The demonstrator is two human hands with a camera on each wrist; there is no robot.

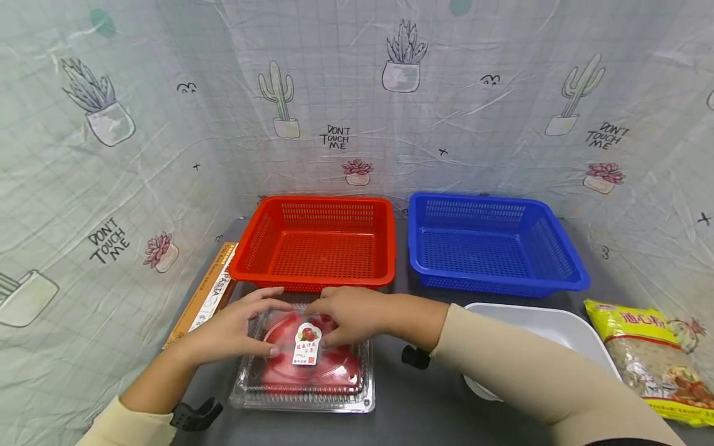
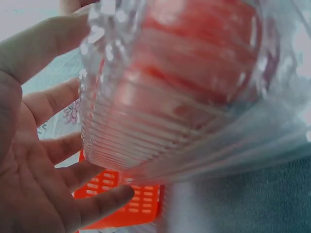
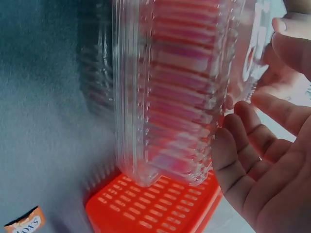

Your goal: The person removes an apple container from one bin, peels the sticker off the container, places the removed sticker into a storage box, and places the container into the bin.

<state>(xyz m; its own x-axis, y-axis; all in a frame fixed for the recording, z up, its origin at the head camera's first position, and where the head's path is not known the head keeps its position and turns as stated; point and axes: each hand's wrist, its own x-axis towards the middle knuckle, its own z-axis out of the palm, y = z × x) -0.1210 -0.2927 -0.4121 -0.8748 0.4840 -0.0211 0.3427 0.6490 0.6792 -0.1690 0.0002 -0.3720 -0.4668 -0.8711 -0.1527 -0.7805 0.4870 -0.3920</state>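
A clear plastic clamshell box point(image 1: 253, 387) with red, rounded contents lies on the grey table, its lid closed. On the lid is a white label point(image 1: 307, 344) with a red fruit picture. My left hand point(image 1: 231, 331) is at the box's left side, thumb over the lid; its fingers are spread in the left wrist view. Over the lid's right and far part is my right hand point(image 1: 354, 316), fingers gently bent beside the label. In the right wrist view its fingertips point(image 3: 226, 145) are at the lid's edge. Neither hand is plainly gripping the box.
A red basket point(image 1: 312, 286) stands just behind the box, and a blue basket point(image 1: 496, 285) right of it. A white tray point(image 1: 535, 313) lies partly under the right forearm. A yellow pasta bag point(image 1: 649, 359) is far right; pasta boxes point(image 1: 203, 291) lie at left.
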